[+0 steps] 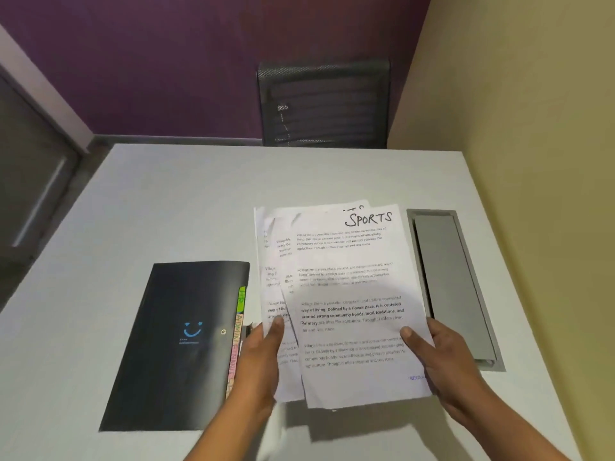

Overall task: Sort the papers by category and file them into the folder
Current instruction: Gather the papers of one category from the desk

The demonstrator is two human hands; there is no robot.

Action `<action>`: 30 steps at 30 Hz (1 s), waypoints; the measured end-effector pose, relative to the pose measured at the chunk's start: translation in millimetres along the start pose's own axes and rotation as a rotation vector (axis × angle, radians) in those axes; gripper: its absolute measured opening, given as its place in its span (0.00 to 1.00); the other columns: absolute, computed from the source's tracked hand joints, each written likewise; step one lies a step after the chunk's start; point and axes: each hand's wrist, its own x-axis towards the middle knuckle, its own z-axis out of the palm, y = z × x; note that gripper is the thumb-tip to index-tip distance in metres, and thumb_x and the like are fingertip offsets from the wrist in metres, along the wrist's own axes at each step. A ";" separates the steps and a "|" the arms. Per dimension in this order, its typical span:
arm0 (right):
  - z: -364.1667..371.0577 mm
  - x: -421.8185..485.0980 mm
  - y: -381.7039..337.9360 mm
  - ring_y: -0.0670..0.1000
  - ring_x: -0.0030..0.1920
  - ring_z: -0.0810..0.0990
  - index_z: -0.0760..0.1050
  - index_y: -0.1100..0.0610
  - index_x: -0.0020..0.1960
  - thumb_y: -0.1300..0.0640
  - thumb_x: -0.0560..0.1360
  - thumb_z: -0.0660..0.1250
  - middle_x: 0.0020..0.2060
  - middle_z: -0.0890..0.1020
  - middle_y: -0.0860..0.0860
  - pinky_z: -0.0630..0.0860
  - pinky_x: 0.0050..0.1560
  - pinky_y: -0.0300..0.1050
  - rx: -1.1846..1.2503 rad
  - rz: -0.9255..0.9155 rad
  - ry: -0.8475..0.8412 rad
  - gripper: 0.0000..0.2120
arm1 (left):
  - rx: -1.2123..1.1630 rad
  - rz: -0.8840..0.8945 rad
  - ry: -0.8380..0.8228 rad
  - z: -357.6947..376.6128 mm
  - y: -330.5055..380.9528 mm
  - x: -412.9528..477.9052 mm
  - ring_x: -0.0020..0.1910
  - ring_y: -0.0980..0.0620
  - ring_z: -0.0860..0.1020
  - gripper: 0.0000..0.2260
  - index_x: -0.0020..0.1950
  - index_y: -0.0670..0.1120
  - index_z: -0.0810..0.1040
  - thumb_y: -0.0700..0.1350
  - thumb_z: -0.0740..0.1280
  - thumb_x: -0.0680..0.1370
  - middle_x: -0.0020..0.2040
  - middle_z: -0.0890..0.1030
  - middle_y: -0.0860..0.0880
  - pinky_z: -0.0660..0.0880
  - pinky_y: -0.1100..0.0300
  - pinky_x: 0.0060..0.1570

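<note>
I have the left hand and right hand each pinching the fanned papers near their near edge, thumbs on top, fingers hidden underneath, top sheet marked SPORTS, just right of the closed black folder on the desk.

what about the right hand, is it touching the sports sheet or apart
Touching. The head view shows the right hand pinching the SPORTS sheet, thumb flat on its right edge.
</note>
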 end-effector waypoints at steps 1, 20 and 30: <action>-2.5 -5.8 -0.2 0.54 0.45 0.87 0.81 0.55 0.55 0.58 0.79 0.67 0.47 0.88 0.51 0.84 0.47 0.55 -0.040 -0.026 0.020 0.06 | 0.016 -0.012 -0.023 2.4 4.5 -3.3 0.50 0.44 0.85 0.13 0.59 0.49 0.81 0.53 0.61 0.83 0.51 0.87 0.47 0.80 0.42 0.54; -38.5 -51.0 7.7 0.52 0.39 0.87 0.81 0.54 0.50 0.59 0.77 0.69 0.41 0.88 0.49 0.84 0.38 0.54 -0.082 -0.230 0.191 0.04 | -0.037 0.073 -0.207 20.0 28.1 -31.2 0.50 0.41 0.85 0.11 0.56 0.42 0.82 0.35 0.62 0.79 0.53 0.85 0.41 0.80 0.47 0.50; -50.9 -48.5 19.1 0.46 0.32 0.84 0.84 0.53 0.43 0.59 0.75 0.72 0.34 0.86 0.47 0.81 0.36 0.46 -0.267 -0.298 0.238 0.03 | -0.116 0.191 -0.043 37.9 13.8 -32.9 0.52 0.39 0.84 0.08 0.57 0.43 0.82 0.37 0.66 0.80 0.53 0.86 0.41 0.78 0.35 0.55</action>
